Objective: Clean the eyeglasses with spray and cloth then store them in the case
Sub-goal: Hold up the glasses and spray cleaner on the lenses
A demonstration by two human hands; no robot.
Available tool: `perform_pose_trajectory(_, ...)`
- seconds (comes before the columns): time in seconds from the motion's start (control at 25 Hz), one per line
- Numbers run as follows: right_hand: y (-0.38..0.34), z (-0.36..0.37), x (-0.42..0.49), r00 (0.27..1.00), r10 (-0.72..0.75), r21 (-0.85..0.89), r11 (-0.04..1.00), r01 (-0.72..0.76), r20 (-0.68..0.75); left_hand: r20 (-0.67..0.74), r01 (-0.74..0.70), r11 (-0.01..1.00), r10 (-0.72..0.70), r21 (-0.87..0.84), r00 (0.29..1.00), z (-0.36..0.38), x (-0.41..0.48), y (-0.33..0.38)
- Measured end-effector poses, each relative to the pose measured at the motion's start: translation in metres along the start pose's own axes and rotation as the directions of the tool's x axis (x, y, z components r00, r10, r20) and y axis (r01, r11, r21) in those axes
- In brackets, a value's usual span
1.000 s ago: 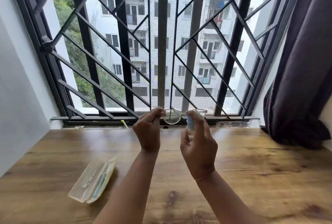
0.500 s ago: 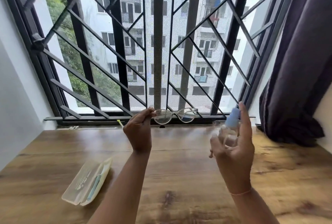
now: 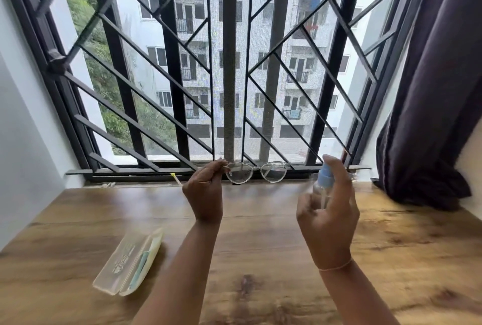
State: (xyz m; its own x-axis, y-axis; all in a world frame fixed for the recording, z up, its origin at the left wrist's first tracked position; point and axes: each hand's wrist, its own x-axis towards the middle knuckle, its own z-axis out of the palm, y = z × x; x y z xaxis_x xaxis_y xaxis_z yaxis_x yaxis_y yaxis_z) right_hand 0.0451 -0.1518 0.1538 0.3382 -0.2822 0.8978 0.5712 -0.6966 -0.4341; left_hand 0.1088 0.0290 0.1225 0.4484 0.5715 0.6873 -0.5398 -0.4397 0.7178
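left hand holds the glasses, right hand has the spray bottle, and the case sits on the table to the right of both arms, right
Not quite. The case lies on the table to the left of both arms, not the right, as the head view shows. The rest holds: the left hand pinches the glasses and the right hand holds the spray bottle.

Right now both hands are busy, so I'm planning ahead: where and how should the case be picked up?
Pinch the case across its narrow width at mid-length, coming from above: it lies flat on the table, long and slim, its lid seemingly ajar.
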Motion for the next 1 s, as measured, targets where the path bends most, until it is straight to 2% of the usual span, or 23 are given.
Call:
perform_pose_trajectory(0.16, 0.015, -0.004, -0.010, 0.995, 0.021, 0.153, 0.988, -0.007, -0.095, -0.003, -0.001, 1.000, 0.001, 0.011, 1.000, 0.000, 0.000, -0.001)
perform_pose_trajectory(0.24, 0.037, -0.005, -0.027, 0.996, 0.048, 0.134, 0.990, -0.038, -0.071, -0.004, -0.013, 1.000, 0.013, 0.015, 1.000, -0.001, 0.000, -0.001)
perform_pose_trajectory(0.32, 0.063, -0.005, -0.050, 0.981, 0.167, 0.093, 0.980, -0.177, 0.102, -0.002, -0.020, 0.999, 0.020, 0.026, 1.000, -0.002, -0.001, -0.003)
perform_pose_trajectory(0.44, 0.095, -0.003, -0.086, 0.868, 0.380, 0.064, 0.905, -0.420, 0.320, -0.001, -0.017, 0.999, 0.017, 0.037, 1.000, -0.002, -0.001, -0.004)
perform_pose_trajectory(0.56, 0.117, -0.003, -0.108, 0.780, 0.468, -0.035, 0.865, -0.501, 0.415, -0.002, -0.018, 0.999, 0.018, 0.049, 1.000, -0.002, -0.001, -0.004)
perform_pose_trajectory(0.64, 0.124, -0.004, -0.114, 0.737, 0.513, -0.040, 0.831, -0.554, 0.440, -0.001, -0.015, 0.999, 0.015, 0.045, 1.000, -0.002, 0.000, -0.004)
perform_pose_trajectory(0.84, 0.131, -0.005, -0.121, 0.749, 0.511, -0.072, 0.842, -0.534, 0.422, 0.002, 0.022, 1.000, -0.022, 0.018, 1.000, -0.002, 0.000, -0.006)
perform_pose_trajectory(1.0, 0.133, -0.005, -0.123, 0.729, 0.535, -0.086, 0.827, -0.556, 0.426, 0.002, 0.035, 0.999, -0.035, 0.025, 0.999, -0.003, 0.000, -0.006)
